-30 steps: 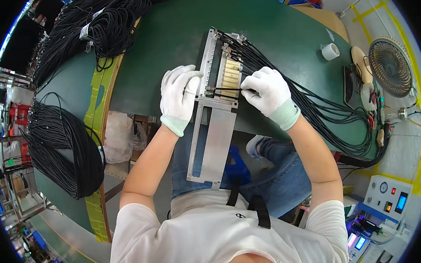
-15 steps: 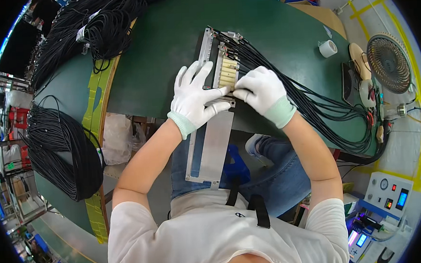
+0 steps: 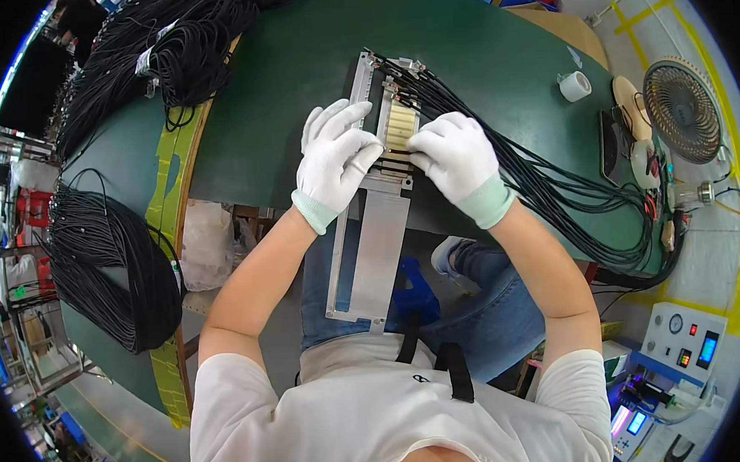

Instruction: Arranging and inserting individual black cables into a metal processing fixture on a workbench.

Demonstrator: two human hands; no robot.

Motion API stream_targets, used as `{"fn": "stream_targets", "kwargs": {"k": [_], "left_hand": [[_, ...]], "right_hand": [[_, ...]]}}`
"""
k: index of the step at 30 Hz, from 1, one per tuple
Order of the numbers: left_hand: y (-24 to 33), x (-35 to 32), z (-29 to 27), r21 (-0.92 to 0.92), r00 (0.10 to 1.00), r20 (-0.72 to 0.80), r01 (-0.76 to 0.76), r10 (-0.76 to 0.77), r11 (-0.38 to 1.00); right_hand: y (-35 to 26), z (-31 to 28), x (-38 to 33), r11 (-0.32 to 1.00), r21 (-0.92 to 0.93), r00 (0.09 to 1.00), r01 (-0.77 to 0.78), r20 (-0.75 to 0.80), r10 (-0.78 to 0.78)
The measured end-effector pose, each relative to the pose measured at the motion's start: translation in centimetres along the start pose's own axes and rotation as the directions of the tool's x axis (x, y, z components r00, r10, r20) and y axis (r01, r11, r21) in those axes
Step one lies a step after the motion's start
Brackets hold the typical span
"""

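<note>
A long metal jig (image 3: 381, 251) lies over the front edge of the green table, its near end above my lap. Mounted on it is a cream slotted block (image 3: 400, 127), with black cable pieces across its nearest slots. My left hand (image 3: 332, 153), white-gloved, is at the block's left side with thumb and forefinger pinched together; what lies between them is too small to make out. At the right side my right hand (image 3: 456, 158), also gloved, pinches a thin black cable at the block's edge. Several black cables (image 3: 521, 160) run from the jig's far end off to the right.
Thick bundles of black cable (image 3: 108, 266) lie on the left-hand table, beside a yellow-taped edge (image 3: 161, 200). A white tape roll (image 3: 576, 86), a fan (image 3: 683, 110) and a dark device (image 3: 612, 147) stand at the right. A control box (image 3: 681, 340) is lower right.
My left hand's spread fingers have drawn together into a pinch and moved slightly off the block. My right hand has shifted a little left, uncovering the nearest slots.
</note>
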State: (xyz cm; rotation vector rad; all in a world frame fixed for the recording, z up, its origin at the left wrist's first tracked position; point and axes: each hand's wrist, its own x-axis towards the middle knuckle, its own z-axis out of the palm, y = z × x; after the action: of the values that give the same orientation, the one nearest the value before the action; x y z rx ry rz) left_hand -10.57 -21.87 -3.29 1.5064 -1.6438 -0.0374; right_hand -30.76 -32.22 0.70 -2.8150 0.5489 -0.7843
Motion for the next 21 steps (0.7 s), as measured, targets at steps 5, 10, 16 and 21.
{"fn": "stream_targets", "kwargs": {"k": [5, 10, 16, 21], "left_hand": [[-0.2, -0.2, -0.8, 0.035, 0.993, -0.114, 0.020, -0.016, 0.999], [-0.6, -0.7, -0.2, 0.105, 0.980, -0.156, 0.138, -0.121, 0.985], [-1.3, -0.8, 0.2, 0.067, 0.969, -0.117, 0.225, -0.216, 0.972], [-1.2, -1.1, 0.2, 0.040, 0.970, -0.075, 0.237, -0.233, 0.971]], "right_hand": [[1.0, -0.3, -0.3, 0.955, 0.225, 0.972, -0.194, 0.173, 0.157], [2.0, -0.8, -0.5, 0.936, 0.271, 0.968, -0.225, 0.167, 0.185], [1.4, -0.2, -0.1, 1.000, -0.002, 0.999, -0.011, 0.036, 0.011], [1.1, 0.3, -0.6, 0.987, -0.151, 0.998, 0.063, 0.006, -0.063]]}}
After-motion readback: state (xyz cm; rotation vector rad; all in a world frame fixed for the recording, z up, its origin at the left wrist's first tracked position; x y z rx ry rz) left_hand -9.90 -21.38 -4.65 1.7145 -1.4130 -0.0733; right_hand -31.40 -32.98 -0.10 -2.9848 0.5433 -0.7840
